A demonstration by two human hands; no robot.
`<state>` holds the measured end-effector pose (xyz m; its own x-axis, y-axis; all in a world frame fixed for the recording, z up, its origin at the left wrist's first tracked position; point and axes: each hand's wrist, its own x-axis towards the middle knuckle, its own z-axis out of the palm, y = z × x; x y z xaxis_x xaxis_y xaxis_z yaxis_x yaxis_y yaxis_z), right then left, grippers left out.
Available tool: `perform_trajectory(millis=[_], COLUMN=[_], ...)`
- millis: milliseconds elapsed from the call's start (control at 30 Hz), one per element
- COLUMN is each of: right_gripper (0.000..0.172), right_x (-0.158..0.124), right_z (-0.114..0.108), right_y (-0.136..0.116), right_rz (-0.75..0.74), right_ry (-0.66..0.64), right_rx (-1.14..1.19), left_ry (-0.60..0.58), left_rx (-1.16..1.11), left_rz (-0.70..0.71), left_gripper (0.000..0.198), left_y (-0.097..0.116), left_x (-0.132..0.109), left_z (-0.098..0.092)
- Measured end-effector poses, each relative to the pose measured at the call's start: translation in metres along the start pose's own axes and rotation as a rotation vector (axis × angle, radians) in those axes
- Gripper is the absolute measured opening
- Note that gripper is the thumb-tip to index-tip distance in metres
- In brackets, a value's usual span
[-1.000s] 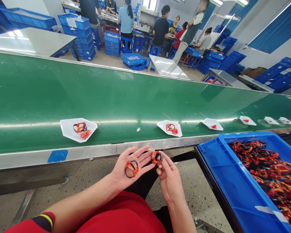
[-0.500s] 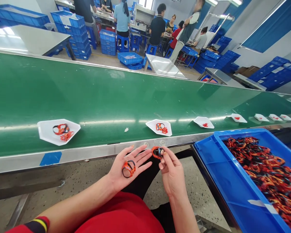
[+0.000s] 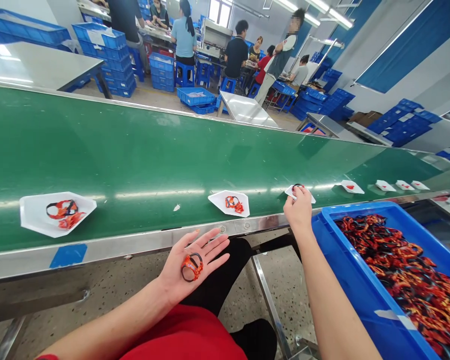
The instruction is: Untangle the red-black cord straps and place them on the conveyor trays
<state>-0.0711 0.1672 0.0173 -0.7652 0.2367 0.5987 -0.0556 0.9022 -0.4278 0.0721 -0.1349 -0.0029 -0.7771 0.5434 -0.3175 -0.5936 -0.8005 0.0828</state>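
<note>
My left hand (image 3: 195, 262) is palm up with its fingers spread. An orange-and-black ring-shaped piece (image 3: 192, 266) lies loose on that palm. Over at a white tray (image 3: 312, 199) on the conveyor, my right hand (image 3: 299, 207) has its fingers pinched together. A dark, reddish loop just shows at its fingertips, looking like another such piece, mostly hidden by the hand. Left of it, a white tray (image 3: 217, 201) holds an orange-and-black piece (image 3: 232, 202) beside red bits. A larger-looking tray (image 3: 32, 215) at the far left has similar contents.
The green conveyor belt (image 3: 135, 155) crosses in front, with a metal edge (image 3: 135, 241) nearest me. Several more white trays stand further right. A blue bin (image 3: 345, 280) full of orange-and-black pieces is at my right. People, tables and stacked blue crates (image 3: 114, 65) are beyond the belt.
My right hand has moved from beside my left fingers forward and right to a tray, carrying a ring-shaped piece. The trays appear further left, and the view has shifted somewhat.
</note>
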Motion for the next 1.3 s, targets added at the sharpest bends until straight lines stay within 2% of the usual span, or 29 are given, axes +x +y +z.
perform_trajectory(millis=[100,167,233,267,367,467,533,600,667,733,833,967,1133,1300], right_gripper=[0.042,0.042,0.039,0.037,0.037,0.049,0.048,0.038,0.034,0.039,0.051,0.058,0.058,0.057], right_x=[-0.009,-0.030,-0.061,-0.079,-0.132,-0.171,-0.185,-0.192,-0.194,-0.193,-0.192,-0.194,-0.197,-0.199], right_z=[-0.006,-0.016,-0.030,-0.037,-0.055,-0.056,-0.050,-0.044,-0.041,-0.042,-0.046,-0.046,-0.043,-0.043], right_y=[-0.009,-0.033,-0.067,-0.086,-0.136,-0.161,-0.164,-0.161,-0.154,-0.148,-0.141,-0.135,-0.132,-0.132], right_rz=[0.060,0.086,0.106,0.111,0.045,-0.076,-0.058,0.062,0.186,0.246,0.215,0.105,0.074,0.172], right_ry=[-0.058,-0.100,-0.173,-0.238,-0.551,-0.718,-0.747,-0.765,-0.750,-0.686,-0.555,-0.419,-0.401,-0.425], right_rx=[0.035,0.126,0.298,0.393,0.624,0.678,0.688,0.738,0.791,0.804,0.760,0.672,0.611,0.613], left_ry=[-0.010,-0.013,-0.014,-0.017,-0.010,0.037,0.072,0.080,0.046,-0.019,-0.079,-0.081,-0.051,-0.032], left_rx=[-0.008,-0.008,-0.001,0.005,0.035,0.087,0.119,0.140,0.155,0.167,0.211,0.261,0.323,0.364], left_rz=[-0.004,-0.004,-0.004,-0.002,-0.002,-0.018,-0.008,0.002,-0.014,-0.030,-0.021,-0.045,-0.040,-0.045], left_gripper=[0.057,0.057,0.057,0.057,0.053,0.049,0.048,0.047,0.045,0.042,0.040,0.040,0.036,0.034], left_y=[0.001,0.000,-0.001,-0.002,-0.005,-0.007,-0.009,-0.010,-0.011,-0.012,-0.014,-0.016,-0.018,-0.021], left_x=[0.002,0.003,0.005,0.005,0.006,0.006,0.005,0.005,0.005,0.005,0.006,0.005,0.006,0.008], left_z=[-0.002,-0.002,-0.003,-0.003,-0.003,-0.002,0.000,0.001,0.001,0.000,-0.002,-0.004,-0.006,-0.008])
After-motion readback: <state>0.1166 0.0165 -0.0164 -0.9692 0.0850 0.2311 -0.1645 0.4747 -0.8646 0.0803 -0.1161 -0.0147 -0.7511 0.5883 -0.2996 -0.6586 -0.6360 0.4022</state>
